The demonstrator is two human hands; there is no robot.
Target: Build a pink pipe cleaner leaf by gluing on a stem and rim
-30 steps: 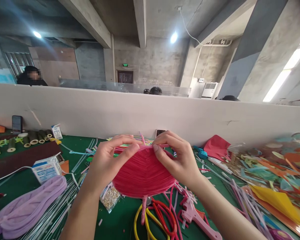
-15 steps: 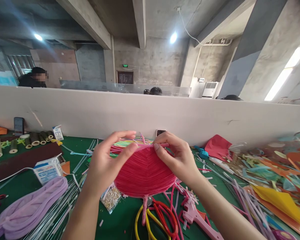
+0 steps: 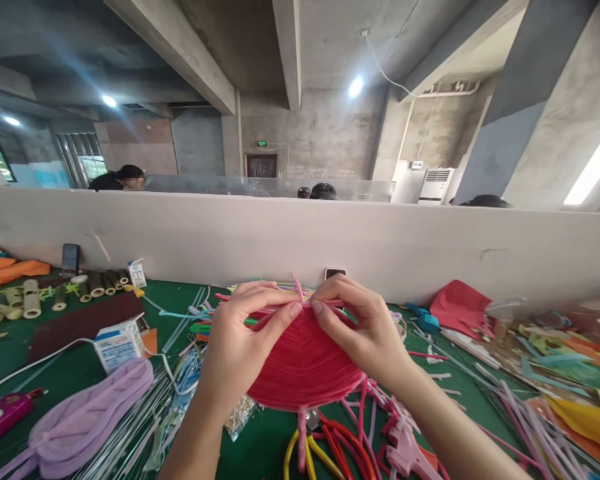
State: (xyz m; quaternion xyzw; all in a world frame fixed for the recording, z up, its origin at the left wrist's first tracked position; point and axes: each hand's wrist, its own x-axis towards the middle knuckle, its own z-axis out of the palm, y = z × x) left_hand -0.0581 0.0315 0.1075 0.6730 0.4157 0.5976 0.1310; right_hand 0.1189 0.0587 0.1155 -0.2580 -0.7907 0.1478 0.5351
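Red panel [image 3: 307, 363] — fuzzy, ridged, round-bottomed — is pinched at the top by the left hand's [image 3: 243, 333] and right hand's [image 3: 367, 327] fingers [image 3: 282, 321].

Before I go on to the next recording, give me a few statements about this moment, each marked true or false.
1. The right hand touches the top edge of the red piece. True.
2. The left hand is well away from the red piece. False: the left hand is at its top edge too.
3. A pink stem extends downward from the red piece. True.
4. The purple leaf-shaped piece lies right of both hands. False: the purple leaf-shaped piece lies left of them.
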